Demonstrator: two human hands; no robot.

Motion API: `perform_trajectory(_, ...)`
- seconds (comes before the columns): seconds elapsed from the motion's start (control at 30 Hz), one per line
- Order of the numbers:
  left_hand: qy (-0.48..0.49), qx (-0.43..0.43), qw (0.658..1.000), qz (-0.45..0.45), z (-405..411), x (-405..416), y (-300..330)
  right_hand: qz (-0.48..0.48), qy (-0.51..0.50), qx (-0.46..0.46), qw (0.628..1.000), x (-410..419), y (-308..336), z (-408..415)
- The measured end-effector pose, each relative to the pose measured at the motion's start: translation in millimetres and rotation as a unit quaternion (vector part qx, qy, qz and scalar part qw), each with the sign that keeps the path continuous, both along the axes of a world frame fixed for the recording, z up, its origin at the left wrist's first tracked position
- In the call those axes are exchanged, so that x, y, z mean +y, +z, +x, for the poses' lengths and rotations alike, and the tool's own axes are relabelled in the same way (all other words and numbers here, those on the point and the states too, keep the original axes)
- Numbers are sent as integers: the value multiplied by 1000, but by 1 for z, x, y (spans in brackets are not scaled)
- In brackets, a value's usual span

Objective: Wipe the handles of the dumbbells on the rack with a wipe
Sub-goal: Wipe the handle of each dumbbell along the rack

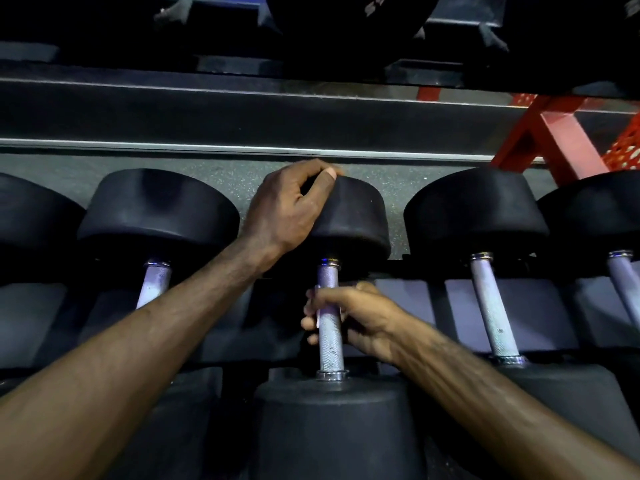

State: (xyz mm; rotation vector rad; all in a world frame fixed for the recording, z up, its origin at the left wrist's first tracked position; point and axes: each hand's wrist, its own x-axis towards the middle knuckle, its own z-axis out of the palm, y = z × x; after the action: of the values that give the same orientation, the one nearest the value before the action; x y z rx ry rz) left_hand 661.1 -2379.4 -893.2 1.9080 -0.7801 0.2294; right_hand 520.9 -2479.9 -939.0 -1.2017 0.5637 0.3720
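At six o'clock sits the near head [332, 420] of the middle dumbbell; above it the right hand [360, 320] curls its fingers around the knurled handle [330, 341], a white wipe [317, 306] pinched against it; toward twelve o'clock the left hand [291, 209] grasps the far head [356, 216]; neighbouring dumbbells [491, 299] lie at three and nine o'clock on the rack [242, 116].

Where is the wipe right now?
In the head view, the thin white wipe is centre, pinched by the right hand around the knurled metal dumbbell handle.
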Motion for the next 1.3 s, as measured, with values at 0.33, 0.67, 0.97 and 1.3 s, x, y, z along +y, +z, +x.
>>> perform_trajectory(0.33,3,-2,1000,4,-1,1,1,5,-2,4,1000,-3,10,-4)
perform_trajectory(0.67,7,-4,1000,6,1,-1,-2,-82,-51,-65,993,-28,15,-22)
perform_trajectory(0.97,11,-15,1000,11,-1,0,1,-115,-105,-105,982,-24,6,-23)
perform_trajectory(1.3,24,-162,962,221,3,56,45,-165,-74,-122,976,-43,34,-36)
